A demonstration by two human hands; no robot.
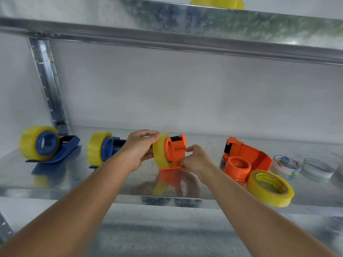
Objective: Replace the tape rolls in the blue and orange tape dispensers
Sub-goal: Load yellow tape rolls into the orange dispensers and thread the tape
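Note:
On the metal shelf [74, 182], an orange tape dispenser [176, 151] carries a yellow tape roll [161, 152]. My left hand [141, 147] grips that roll from the left. My right hand [196, 160] pinches the dispenser's lower right edge. Two blue dispensers stand to the left, the far one [50, 145] and the near one [104, 149], each loaded with a yellow roll. A second orange dispenser [245, 154] lies to the right with its orange hub [237, 166] bare. A loose yellow roll [270, 187] lies flat in front of it.
Empty cardboard cores, one white [286, 164] and one clear-looking [317, 167], lie at the far right. An upper shelf [185, 25] overhangs, with another yellow roll [217, 2] on it. A steel upright [48, 80] stands at the back left.

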